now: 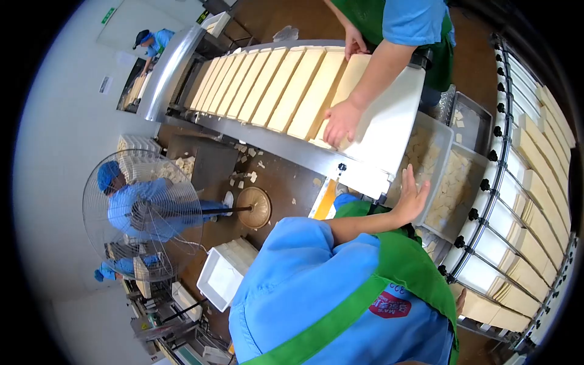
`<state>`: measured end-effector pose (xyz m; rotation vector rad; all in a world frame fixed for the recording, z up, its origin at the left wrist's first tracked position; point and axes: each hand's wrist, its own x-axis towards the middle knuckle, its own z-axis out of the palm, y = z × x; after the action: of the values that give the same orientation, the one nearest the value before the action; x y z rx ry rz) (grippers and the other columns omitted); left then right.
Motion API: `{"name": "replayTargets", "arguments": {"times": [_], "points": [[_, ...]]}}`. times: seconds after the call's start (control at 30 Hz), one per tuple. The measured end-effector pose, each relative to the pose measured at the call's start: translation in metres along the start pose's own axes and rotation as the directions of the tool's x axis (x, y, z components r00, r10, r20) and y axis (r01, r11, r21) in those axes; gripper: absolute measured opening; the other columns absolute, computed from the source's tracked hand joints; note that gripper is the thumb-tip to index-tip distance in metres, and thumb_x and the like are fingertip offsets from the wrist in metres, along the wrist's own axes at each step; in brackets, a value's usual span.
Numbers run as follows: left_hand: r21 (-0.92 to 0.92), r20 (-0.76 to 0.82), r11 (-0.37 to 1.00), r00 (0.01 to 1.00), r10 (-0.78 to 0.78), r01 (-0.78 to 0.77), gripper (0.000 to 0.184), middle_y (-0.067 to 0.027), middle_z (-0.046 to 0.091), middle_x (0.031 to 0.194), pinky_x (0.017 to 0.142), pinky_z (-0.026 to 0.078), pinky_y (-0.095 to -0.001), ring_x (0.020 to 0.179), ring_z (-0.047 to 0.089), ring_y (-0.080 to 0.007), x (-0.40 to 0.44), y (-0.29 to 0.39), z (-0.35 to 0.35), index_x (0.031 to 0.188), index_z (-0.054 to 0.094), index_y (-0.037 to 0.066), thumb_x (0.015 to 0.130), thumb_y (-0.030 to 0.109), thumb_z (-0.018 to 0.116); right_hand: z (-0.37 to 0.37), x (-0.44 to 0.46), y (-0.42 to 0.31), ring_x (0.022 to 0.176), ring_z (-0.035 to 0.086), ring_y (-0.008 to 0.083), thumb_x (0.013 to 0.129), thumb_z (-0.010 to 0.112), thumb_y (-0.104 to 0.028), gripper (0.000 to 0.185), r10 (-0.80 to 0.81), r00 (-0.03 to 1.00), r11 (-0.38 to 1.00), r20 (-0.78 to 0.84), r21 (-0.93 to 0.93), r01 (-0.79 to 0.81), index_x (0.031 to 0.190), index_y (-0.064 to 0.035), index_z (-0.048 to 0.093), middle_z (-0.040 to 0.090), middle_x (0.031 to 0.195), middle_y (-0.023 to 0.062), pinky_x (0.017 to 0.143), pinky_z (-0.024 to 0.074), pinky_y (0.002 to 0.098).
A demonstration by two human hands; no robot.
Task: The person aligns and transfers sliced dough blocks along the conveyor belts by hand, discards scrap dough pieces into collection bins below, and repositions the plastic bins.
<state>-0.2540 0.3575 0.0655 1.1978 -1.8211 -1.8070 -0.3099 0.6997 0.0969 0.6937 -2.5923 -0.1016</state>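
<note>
My left hand [410, 199] is raised just past the end of the conveyor [389, 115], fingers apart, holding nothing. Below it stand white bins [420, 152] with flat cream scraps in them. My right hand [460, 301] shows only partly at the edge of my green apron, beside stacked cream slabs [480, 304]; its fingers are mostly hidden. On the conveyor lies a row of long, pale cream slabs [277, 85], which look like dough. Opposite me, a co-worker's hand [342, 123] presses on the nearest slab, and their other hand [354, 42] touches its far end.
To my right runs a rack [500, 164] with black knobs, bearing more slabs. A caged floor fan [143, 213] stands at left, near a white crate [222, 277]. Scraps [252, 176] litter the brown floor. Other workers [140, 204] stand farther off.
</note>
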Motion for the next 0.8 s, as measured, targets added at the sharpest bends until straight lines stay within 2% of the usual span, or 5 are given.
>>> {"name": "replayTargets", "arguments": {"times": [0.27,0.4,0.57,0.67,0.8], "points": [[-0.302,-0.097,0.93,0.978,0.187,-0.208,0.061,-0.0222,0.031,0.138,0.106,0.032,-0.0387,0.126,0.038,-0.03,-0.005,-0.001,-0.046,0.144,0.013,0.0,0.098,0.018,0.047,0.006,-0.003,-0.002,0.11,0.056,0.0256,0.078,0.068,-0.026,0.013,0.012,0.997,0.996,0.077,-0.094,-0.005,0.091,-0.0261,0.073,0.059,0.127,0.0051,0.089,0.044,0.0395],[0.148,-0.43,0.958,0.856,0.287,-0.246,0.056,-0.0211,0.039,0.132,0.099,0.037,-0.0361,0.118,0.042,-0.0267,0.014,-0.019,-0.103,0.138,0.029,-0.004,0.093,0.016,0.055,0.023,-0.004,0.003,0.11,0.057,0.0273,0.077,0.067,-0.019,0.018,-0.12,0.975,0.976,-0.188,0.157,0.15,0.094,-0.0235,0.072,0.057,0.128,0.0117,0.086,0.0435,0.0396],[0.336,-0.818,0.849,0.573,0.049,0.407,0.09,-0.027,0.034,0.135,0.105,0.024,-0.0542,0.127,0.031,-0.0432,0.052,-0.065,-0.228,0.136,0.024,-0.008,0.072,0.028,0.075,0.021,0.037,-0.05,0.114,0.053,0.0318,0.077,0.063,-0.008,0.024,-0.227,0.966,0.887,-0.12,0.384,0.256,0.099,-0.0161,0.069,0.054,0.129,0.0179,0.091,0.0364,0.0426],[0.332,-0.807,0.744,0.583,-0.095,0.58,0.094,-0.0276,0.036,0.133,0.102,0.03,-0.0524,0.123,0.034,-0.044,0.057,-0.07,-0.27,0.134,0.026,-0.01,0.068,0.029,0.079,0.016,0.078,-0.115,0.117,0.049,0.0339,0.077,0.061,-0.003,0.026,-0.253,0.967,0.815,-0.04,0.53,0.235,0.1,-0.0112,0.068,0.053,0.13,0.0186,0.098,0.0301,0.0451],[0.484,-0.662,0.76,0.75,-0.007,0.435,0.093,-0.0291,0.04,0.125,0.099,0.035,-0.0494,0.117,0.039,-0.0449,0.061,-0.082,-0.292,0.133,0.028,-0.01,0.065,0.026,0.081,0.006,0.139,-0.217,0.115,0.049,0.0337,0.073,0.062,-0.001,0.021,-0.391,0.918,0.675,-0.065,0.658,0.334,0.091,-0.0081,0.069,0.054,0.126,0.0165,0.097,0.0304,0.0442]]}}
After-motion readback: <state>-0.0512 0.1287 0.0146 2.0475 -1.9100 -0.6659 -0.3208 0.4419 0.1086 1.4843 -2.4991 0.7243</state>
